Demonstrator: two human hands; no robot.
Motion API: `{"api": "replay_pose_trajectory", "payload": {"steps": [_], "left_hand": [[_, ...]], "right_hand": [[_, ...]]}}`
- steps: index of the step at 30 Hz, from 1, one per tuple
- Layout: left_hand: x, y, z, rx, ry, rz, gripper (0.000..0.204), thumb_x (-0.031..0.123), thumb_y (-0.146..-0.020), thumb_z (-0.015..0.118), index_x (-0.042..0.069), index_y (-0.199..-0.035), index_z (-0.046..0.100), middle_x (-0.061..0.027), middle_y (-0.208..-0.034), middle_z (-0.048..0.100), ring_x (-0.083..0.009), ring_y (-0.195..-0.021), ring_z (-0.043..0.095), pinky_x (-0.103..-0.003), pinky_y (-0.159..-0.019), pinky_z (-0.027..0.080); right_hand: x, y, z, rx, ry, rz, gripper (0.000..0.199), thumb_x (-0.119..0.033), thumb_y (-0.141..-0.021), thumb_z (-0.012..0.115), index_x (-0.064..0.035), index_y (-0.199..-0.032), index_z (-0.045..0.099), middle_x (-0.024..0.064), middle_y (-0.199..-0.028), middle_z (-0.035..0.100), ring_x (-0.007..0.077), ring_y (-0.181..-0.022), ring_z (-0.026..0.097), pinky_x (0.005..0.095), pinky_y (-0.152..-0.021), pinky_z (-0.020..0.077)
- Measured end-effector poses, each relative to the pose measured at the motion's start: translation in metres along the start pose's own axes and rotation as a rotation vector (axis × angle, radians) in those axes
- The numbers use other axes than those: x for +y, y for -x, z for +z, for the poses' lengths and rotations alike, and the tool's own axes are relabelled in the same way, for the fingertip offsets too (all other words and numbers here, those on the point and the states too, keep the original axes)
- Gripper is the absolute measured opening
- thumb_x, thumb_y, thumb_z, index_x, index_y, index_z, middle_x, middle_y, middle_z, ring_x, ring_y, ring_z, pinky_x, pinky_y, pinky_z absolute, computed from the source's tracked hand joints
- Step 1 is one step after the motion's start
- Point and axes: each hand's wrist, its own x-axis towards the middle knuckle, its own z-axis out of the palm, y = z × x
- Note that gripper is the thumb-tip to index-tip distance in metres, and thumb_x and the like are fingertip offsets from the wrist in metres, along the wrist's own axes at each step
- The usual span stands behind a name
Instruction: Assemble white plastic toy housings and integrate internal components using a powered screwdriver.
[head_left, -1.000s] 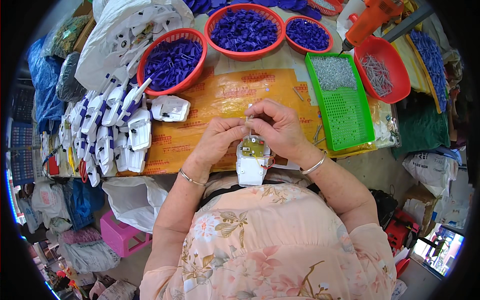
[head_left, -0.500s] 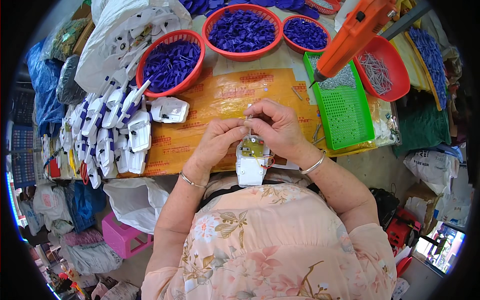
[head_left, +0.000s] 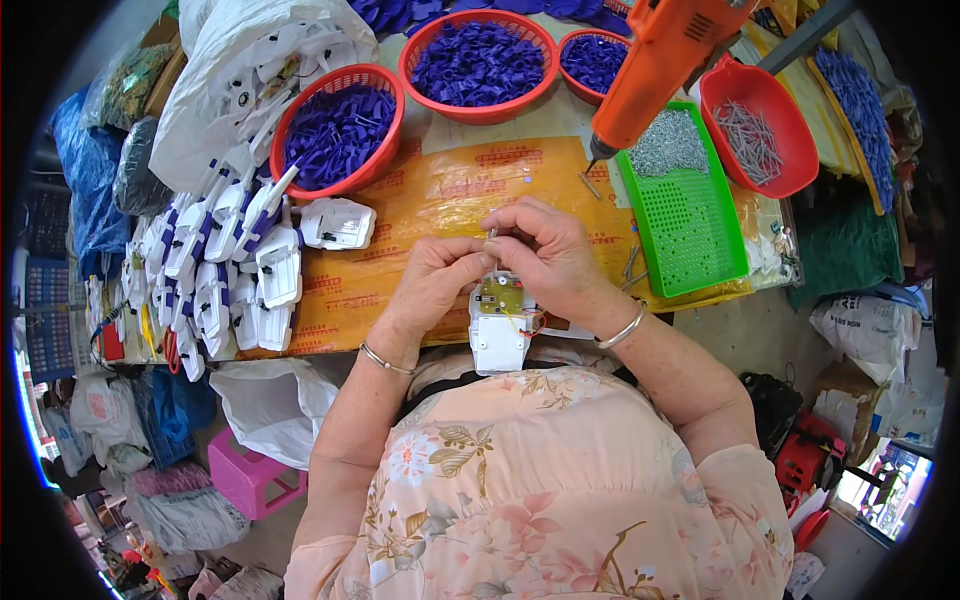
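Note:
Both my hands meet above the table's front edge, fingertips pinched together. My left hand and my right hand close on a small thin piece between them, too small to make out. Just under the fingers is a white plastic housing, lying against my front at the table edge. A green circuit board with thin red and yellow wires sits in its upper part. My hands cover the housing's far end.
An orange electric screwdriver hangs at the upper right, over a green tray of screws. Beside it stands a red tray of metal pins. Red baskets of purple parts line the back. White housings are piled on the left.
The hanging screwdriver has swung a little to the left. My hands stay almost in place, with only a slight shift of the fingertips.

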Motion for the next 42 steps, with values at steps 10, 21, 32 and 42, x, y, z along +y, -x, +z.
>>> {"api": "replay_pose_trajectory", "payload": {"steps": [10, 21, 32, 42], "left_hand": [[0.004, 0.0, 0.001, 0.043, -0.009, -0.02, 0.014, 0.011, -0.085, 0.061, -0.001, -0.085, 0.069, 0.0044, -0.066, 0.055, -0.0006, -0.055, 0.042, -0.016, -0.049, 0.032], [-0.004, 0.001, -0.004, 0.047, 0.103, -0.056, 0.015, 0.01, -0.084, 0.061, -0.002, -0.08, 0.069, 0.0036, -0.06, 0.054, -0.0018, -0.051, 0.039, -0.019, -0.046, 0.028], [-0.004, 0.002, -0.002, 0.066, 0.004, 0.002, 0.015, 0.01, -0.083, 0.062, -0.002, -0.08, 0.069, 0.0043, -0.06, 0.053, -0.0017, -0.052, 0.04, -0.019, -0.046, 0.029], [-0.002, 0.004, -0.003, 0.224, -0.132, -0.051, 0.019, 0.016, -0.082, 0.06, -0.001, -0.075, 0.066, 0.0036, -0.054, 0.05, -0.0038, -0.043, 0.041, -0.02, -0.039, 0.028]], "right_hand": [[0.004, -0.001, -0.002, -0.075, 0.062, -0.065, 0.018, 0.004, -0.08, 0.059, 0.0032, -0.098, 0.061, 0.0041, -0.084, 0.054, 0.0086, -0.072, 0.053, 0.0221, -0.063, 0.0448], [-0.089, -0.03, -0.119, 0.843, 0.344, -0.708, 0.055, -0.007, -0.082, 0.064, 0.0041, -0.127, 0.036, 0.0122, -0.117, 0.048, 0.0192, -0.108, 0.047, 0.0312, -0.087, 0.0439], [-0.065, -0.074, -0.143, 0.138, 0.08, -0.237, 0.045, -0.005, -0.084, 0.062, 0.0026, -0.126, 0.046, 0.0105, -0.107, 0.062, 0.0139, -0.095, 0.06, 0.0283, -0.086, 0.0478], [-0.094, -0.019, -0.143, 0.033, -0.211, -0.127, 0.051, -0.025, -0.068, 0.063, -0.0007, -0.108, 0.043, 0.0083, -0.081, 0.051, 0.0183, -0.072, 0.054, 0.0306, -0.065, 0.0454]]}}
